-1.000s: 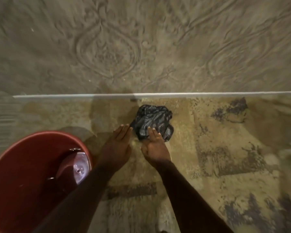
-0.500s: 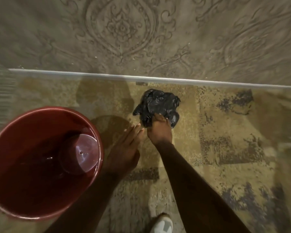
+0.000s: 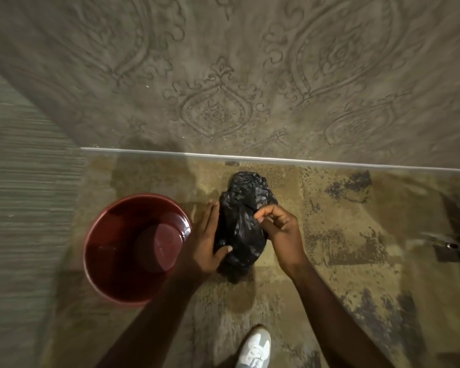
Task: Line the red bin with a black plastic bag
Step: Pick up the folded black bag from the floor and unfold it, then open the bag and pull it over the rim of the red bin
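A crumpled black plastic bag [image 3: 241,221] hangs bunched between both hands, lifted off the patterned rug. My right hand [image 3: 279,232] pinches the bag's right side with thumb and fingers. My left hand [image 3: 206,241] cups its left side, thumb pressed into the plastic. The red bin [image 3: 109,251] stands upright on the rug just left of my left hand, its mouth open and nothing inside it.
A grey embossed carpet [image 3: 223,75] lies beyond a pale strip [image 3: 276,159] across the floor. A striped grey floor area [image 3: 19,181] is at the left. My white shoe [image 3: 254,349] stands on the rug near the bottom edge. A small dark object [image 3: 448,251] sits far right.
The bag lay on the rug with my right hand reaching it; now both hands hold it, lifted up. The view has pulled back, showing the bin whole.
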{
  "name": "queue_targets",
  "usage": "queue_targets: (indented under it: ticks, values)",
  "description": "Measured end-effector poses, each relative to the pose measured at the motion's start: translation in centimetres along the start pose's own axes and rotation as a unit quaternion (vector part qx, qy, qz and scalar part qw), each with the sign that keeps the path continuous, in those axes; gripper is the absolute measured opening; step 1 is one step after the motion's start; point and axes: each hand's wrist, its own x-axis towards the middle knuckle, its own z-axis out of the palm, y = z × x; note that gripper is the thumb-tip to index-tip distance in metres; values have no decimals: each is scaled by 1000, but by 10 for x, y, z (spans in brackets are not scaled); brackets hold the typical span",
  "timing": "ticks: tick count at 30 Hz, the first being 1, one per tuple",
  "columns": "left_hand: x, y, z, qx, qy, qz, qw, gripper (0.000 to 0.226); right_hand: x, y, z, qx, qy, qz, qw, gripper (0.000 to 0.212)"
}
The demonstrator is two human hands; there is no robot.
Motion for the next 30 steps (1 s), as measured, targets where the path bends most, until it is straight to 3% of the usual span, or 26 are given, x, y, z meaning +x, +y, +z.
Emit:
queue_targets:
  ticks: [3, 5, 7, 9, 12, 16, 19, 22, 26, 30]
  values:
    - [-24, 9, -24, -214, -29, -102, 971, 105, -22, -33, 10, 87, -19, 14, 996, 21]
    - [-37, 7, -34, -300, -31, -158, 940, 78, -32, -52, 16, 156, -6, 27, 987, 22]
    - [-54, 8, -48, -346, -34, -195, 917, 52, -40, -68, 22, 223, 10, 39, 974, 23]
    - [-71, 13, -61, -373, -55, -209, 902, 48, -47, -81, 26, 275, 25, 49, 960, 25]
    - [-90, 28, -75, -396, -97, -167, 898, 49, -57, -93, 40, 318, 29, 65, 945, 28]
    - [-95, 41, -79, -418, -90, -173, 887, 19, -62, -98, 72, 299, 4, 68, 952, 24]
    - [-103, 35, -88, -395, -44, -166, 902, 10, -57, -93, 82, 198, 51, 62, 977, 23]
    - [-104, 16, -104, -384, 39, -164, 908, 11, -45, -81, 76, 163, 133, 74, 975, 27]
    - [-98, -17, -133, -441, 190, -190, 856, 18, -25, -68, 51, 143, 217, 99, 961, 26]
    - [-89, -36, -147, -413, 260, -191, 852, 26, -12, -56, 39, 13, 166, 128, 978, 14]
